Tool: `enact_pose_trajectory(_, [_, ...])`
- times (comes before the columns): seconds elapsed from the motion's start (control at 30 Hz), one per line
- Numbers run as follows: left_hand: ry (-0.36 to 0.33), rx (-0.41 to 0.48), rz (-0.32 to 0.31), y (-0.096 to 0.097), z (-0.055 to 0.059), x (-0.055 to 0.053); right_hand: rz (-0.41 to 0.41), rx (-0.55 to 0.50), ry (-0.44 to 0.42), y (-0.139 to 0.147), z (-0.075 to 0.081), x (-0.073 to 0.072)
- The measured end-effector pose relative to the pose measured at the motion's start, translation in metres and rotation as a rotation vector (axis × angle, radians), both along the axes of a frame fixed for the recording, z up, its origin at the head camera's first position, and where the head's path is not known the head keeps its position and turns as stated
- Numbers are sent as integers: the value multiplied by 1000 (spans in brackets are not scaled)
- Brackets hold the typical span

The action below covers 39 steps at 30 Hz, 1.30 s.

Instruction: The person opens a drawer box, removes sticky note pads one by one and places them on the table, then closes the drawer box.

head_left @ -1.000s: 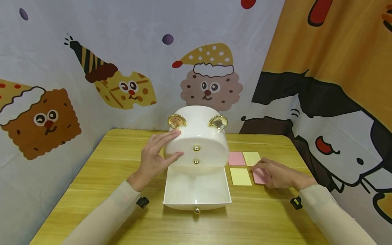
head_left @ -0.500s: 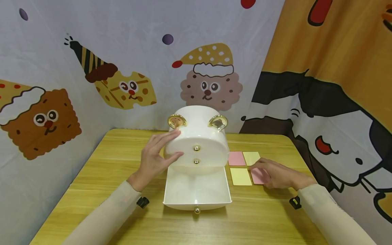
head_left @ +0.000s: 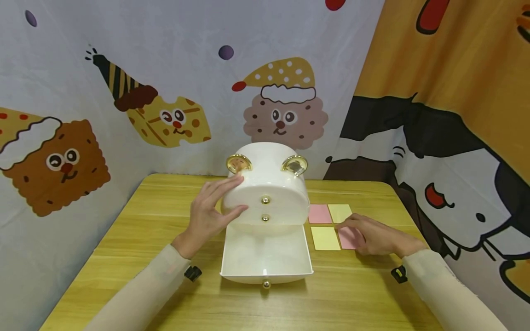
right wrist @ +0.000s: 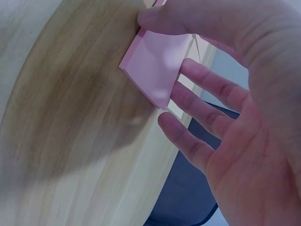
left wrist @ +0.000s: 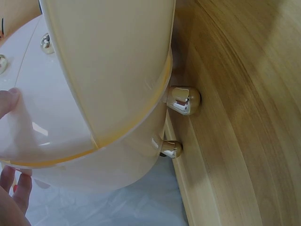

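A glossy white desktop drawer box [head_left: 269,172] stands mid-table, its lowest drawer [head_left: 267,253] pulled out with nothing in it. My left hand [head_left: 209,216] holds the box's left side, thumb on the front face and fingers round the edge; in the left wrist view the thumb [left wrist: 8,101] rests on the white front. To the right, my right hand [head_left: 378,235] grips a pink sticky note pad [right wrist: 153,59] by its edges, flat on the table. Beside that pad lie a yellow pad [head_left: 325,238], another yellow pad [head_left: 340,214] and a second pink pad [head_left: 320,214].
Two gold round ear-like pieces [head_left: 295,165] stick up from the box. Gold knobs [head_left: 265,200] sit on its front, and another knob [head_left: 267,285] on the drawer. A cartoon-printed curtain [head_left: 178,37] hangs behind the wooden table [head_left: 165,193].
The right hand and its pink pad have shifted slightly left, closer to the near yellow pad. The left hand and the box stay where they were.
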<state>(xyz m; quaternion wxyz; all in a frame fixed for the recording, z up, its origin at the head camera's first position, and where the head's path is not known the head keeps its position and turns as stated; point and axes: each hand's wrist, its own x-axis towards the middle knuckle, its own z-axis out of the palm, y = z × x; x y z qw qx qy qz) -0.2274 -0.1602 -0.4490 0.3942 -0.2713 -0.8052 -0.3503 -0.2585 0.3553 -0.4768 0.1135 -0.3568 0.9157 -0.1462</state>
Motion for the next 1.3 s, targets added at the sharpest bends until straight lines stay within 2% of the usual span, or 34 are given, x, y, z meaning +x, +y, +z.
enact_pose_trajectory(0.3, [0, -4, -4, 1, 1, 0, 14, -40, 80, 0, 0, 4])
enact_pose_trajectory(0.67, [8, -2, 0, 1, 0, 0, 25, -110, 119, -3, 2, 7])
enact_pose_trajectory(1.0, [13, 6, -10, 2, -1, -1, -45, -95, 169, -8, 4, 14])
enact_pose_trajectory(1.13, [10, 6, -8, 2, -2, 0, -93, -88, 174, -12, 8, 19])
enact_pose_trajectory(1.3, [10, 10, -1, 1, -3, -1, -115, -92, 208, -20, 13, 24])
